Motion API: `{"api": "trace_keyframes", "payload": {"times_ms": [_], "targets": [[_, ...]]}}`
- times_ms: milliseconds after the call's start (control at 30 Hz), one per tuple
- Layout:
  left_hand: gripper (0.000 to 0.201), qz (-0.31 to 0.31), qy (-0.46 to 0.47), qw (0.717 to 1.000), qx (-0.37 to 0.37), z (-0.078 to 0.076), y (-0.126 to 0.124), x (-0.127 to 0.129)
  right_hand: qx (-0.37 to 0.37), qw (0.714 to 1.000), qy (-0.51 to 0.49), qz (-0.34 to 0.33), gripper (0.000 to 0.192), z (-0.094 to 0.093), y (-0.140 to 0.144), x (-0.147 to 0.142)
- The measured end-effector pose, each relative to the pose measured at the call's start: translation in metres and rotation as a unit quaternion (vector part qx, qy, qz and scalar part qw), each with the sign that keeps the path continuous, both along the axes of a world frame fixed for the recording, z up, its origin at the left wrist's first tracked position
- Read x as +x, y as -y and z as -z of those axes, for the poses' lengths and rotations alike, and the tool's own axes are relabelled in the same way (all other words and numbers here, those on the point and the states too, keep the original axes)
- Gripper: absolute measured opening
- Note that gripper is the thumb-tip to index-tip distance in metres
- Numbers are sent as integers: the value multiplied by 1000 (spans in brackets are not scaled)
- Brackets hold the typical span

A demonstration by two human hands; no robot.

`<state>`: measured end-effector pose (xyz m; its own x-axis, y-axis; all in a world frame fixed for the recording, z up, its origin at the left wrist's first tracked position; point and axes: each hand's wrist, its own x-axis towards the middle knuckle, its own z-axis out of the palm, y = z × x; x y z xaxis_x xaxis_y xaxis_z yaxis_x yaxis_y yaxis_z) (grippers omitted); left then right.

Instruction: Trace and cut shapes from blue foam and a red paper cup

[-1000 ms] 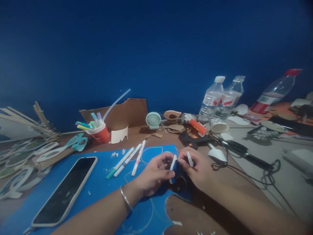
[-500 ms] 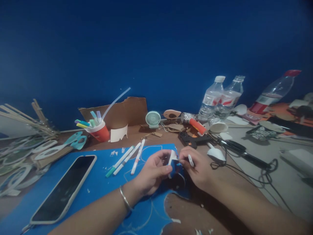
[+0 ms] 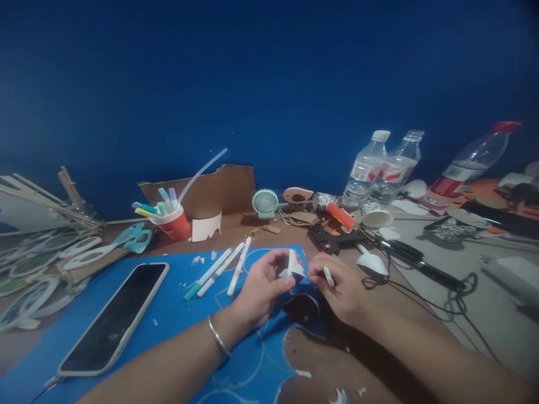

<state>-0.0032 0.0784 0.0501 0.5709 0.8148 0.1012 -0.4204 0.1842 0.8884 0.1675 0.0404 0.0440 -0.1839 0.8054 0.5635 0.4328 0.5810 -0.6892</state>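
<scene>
Pinching a small white piece [image 3: 292, 266] over a blue sheet [image 3: 177, 314] on a cluttered bench [image 3: 320, 365]

Held between thumb and fingers of the left hand [image 3: 263, 289]; gripping a slim white-ended tool [image 3: 328, 276] in the right hand [image 3: 343, 289], just beside the piece, to its right; impossible to tell whether touching

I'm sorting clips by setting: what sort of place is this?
Probably a craft workspace: three slim white-barrelled marker pens lie on a flat blue sheet with curved cut edges, and what looks like a black plastic glue gun lies nearby.
</scene>
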Motion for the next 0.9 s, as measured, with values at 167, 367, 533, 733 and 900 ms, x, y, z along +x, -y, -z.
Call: {"api": "trace_keyframes", "payload": {"times_ms": [167,367,533,733,900], "targets": [[38,-9,-13,1000,-6,0,-2,-1,-50,997,31,-45,18,-3,-1,0],[42,-8,-13,999,-37,-1,-5,-3,-112,987,60,-94,17,-10,0,-1],[42,15,-8,997,-81,-1,-6,-4,-148,977,78,-133,16,-14,2,-2],[39,7,4,996,-89,2,-9,-4,-169,967,90,-168,16,-17,5,-4],[36,0,20,996,-86,2,-9,-3,-173,967,89,-166,16,-17,5,-4]]}}
